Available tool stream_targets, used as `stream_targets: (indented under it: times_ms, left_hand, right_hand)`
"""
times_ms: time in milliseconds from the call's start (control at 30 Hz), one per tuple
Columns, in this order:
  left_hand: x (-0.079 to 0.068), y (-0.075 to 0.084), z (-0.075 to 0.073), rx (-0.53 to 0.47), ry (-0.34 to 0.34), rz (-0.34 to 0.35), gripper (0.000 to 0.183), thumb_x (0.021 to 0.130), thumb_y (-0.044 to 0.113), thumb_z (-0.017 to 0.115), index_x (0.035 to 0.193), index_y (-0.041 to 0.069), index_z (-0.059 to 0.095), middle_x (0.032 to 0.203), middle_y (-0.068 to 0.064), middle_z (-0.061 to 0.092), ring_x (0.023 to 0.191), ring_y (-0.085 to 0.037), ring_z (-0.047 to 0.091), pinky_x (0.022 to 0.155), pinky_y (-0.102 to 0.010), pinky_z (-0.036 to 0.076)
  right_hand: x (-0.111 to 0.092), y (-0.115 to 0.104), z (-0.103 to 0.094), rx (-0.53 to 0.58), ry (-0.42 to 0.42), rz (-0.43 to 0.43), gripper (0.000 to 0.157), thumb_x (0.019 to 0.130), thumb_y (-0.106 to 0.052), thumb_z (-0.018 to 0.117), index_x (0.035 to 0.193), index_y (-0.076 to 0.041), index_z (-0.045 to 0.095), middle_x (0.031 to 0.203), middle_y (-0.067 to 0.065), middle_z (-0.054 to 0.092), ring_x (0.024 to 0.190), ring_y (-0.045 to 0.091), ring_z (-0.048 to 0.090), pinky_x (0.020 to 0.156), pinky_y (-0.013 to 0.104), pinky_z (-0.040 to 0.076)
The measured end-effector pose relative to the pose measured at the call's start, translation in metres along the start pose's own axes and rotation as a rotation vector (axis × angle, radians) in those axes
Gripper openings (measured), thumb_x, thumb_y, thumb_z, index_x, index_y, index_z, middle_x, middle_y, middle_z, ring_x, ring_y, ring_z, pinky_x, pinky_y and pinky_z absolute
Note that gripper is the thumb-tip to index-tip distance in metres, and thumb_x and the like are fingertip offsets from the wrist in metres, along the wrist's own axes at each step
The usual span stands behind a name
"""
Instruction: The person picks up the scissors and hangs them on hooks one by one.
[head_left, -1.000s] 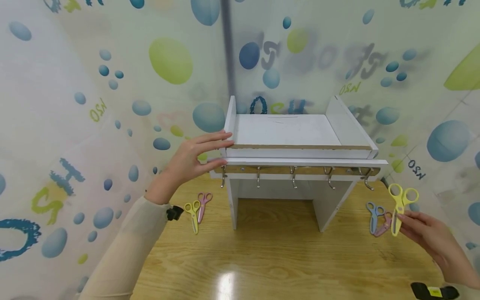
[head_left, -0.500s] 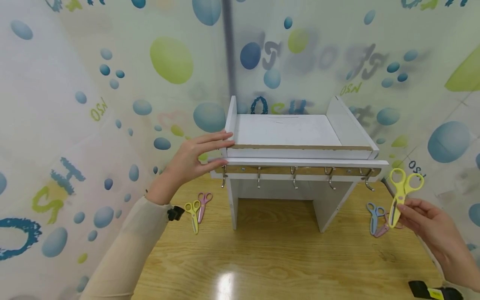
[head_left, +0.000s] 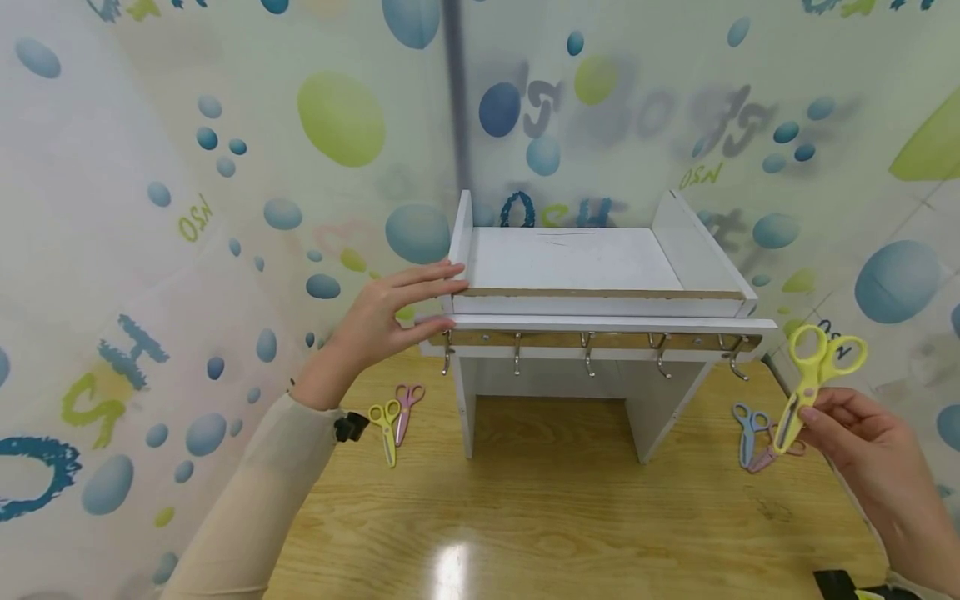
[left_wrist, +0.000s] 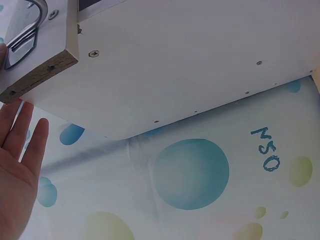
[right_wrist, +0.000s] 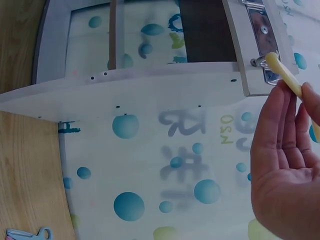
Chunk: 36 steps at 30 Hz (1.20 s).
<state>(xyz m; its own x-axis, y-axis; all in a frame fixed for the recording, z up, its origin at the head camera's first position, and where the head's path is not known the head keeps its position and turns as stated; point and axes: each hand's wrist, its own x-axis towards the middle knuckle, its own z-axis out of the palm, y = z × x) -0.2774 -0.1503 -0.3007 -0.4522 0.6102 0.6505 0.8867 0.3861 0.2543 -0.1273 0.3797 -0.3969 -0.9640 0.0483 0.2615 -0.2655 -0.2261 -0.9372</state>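
Observation:
My right hand pinches a pair of yellow scissors at the blade part, handle loops upward, right of the white shelf unit. In the right wrist view, the scissors appear edge-on between thumb and fingers, overlapping the end hook there. Along the unit's front runs a rail with several bare metal hooks. Extended fingers of my left hand rest on the unit's left side, thumb along the front board. The left wrist view has the left hand beside the board's corner, fingertips partly hidden behind it.
On the wooden tabletop, yellow scissors and pink scissors lie left of the unit. To its right lie blue scissors and pink scissors, partly covered by the held pair. Patterned sheeting encloses the back and sides.
The right hand has lifted the yellow scissors, with their handles now higher and farther right, tilting to the right. The left hand stays in place on the shelf unit.

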Motion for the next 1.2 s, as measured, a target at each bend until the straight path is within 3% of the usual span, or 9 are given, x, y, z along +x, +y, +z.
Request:
stream_targets:
  times_ms: [200, 400, 600, 800, 1200]
  left_hand:
    - [0.0, 0.0, 0.0, -0.003, 0.003, 0.004, 0.049, 0.084, 0.013, 0.08, 0.131, 0.015, 0.067, 0.143, -0.007, 0.06, 0.137, -0.023, 0.053, 0.098, -0.037, 0.054]
    - [0.0, 0.001, 0.0, 0.006, 0.002, -0.005, 0.049, 0.084, 0.013, 0.08, 0.131, 0.016, 0.067, 0.143, -0.006, 0.06, 0.137, -0.022, 0.053, 0.097, -0.036, 0.054]
    - [0.0, 0.001, 0.0, 0.01, 0.003, -0.011, 0.049, 0.084, 0.013, 0.08, 0.131, 0.016, 0.067, 0.143, -0.005, 0.061, 0.137, -0.021, 0.054, 0.1, -0.036, 0.053]
    - [0.0, 0.002, 0.001, 0.008, 0.01, -0.008, 0.048, 0.084, 0.013, 0.08, 0.131, 0.016, 0.068, 0.141, -0.006, 0.061, 0.135, -0.022, 0.055, 0.1, -0.035, 0.053]
    - [0.0, 0.001, 0.002, 0.001, 0.009, -0.01, 0.049, 0.084, 0.012, 0.08, 0.131, 0.015, 0.067, 0.143, -0.006, 0.06, 0.137, -0.022, 0.053, 0.098, -0.038, 0.054]
  right_hand:
    - [-0.003, 0.0, 0.009, -0.119, -0.016, -0.009, 0.027, 0.099, 0.013, 0.047, 0.109, -0.005, 0.064, 0.095, -0.002, 0.073, 0.08, 0.009, 0.069, 0.069, 0.02, 0.058]
    - [-0.005, 0.006, 0.019, -0.164, -0.046, -0.055, 0.031, 0.096, 0.019, 0.046, 0.104, -0.005, 0.064, 0.093, -0.002, 0.073, 0.077, 0.008, 0.069, 0.066, 0.02, 0.057]
    - [-0.004, 0.01, 0.027, -0.218, -0.158, -0.114, 0.034, 0.091, 0.025, 0.046, 0.103, -0.001, 0.064, 0.093, -0.001, 0.071, 0.075, 0.009, 0.067, 0.062, 0.022, 0.056]
    - [-0.003, 0.013, 0.03, -0.263, -0.281, -0.114, 0.035, 0.091, 0.026, 0.045, 0.107, -0.001, 0.061, 0.096, -0.002, 0.068, 0.075, 0.011, 0.066, 0.062, 0.023, 0.056]
    - [0.001, 0.025, 0.031, -0.384, -0.273, -0.11, 0.034, 0.091, 0.023, 0.05, 0.105, -0.005, 0.062, 0.091, -0.007, 0.067, 0.069, 0.003, 0.062, 0.056, 0.021, 0.051]
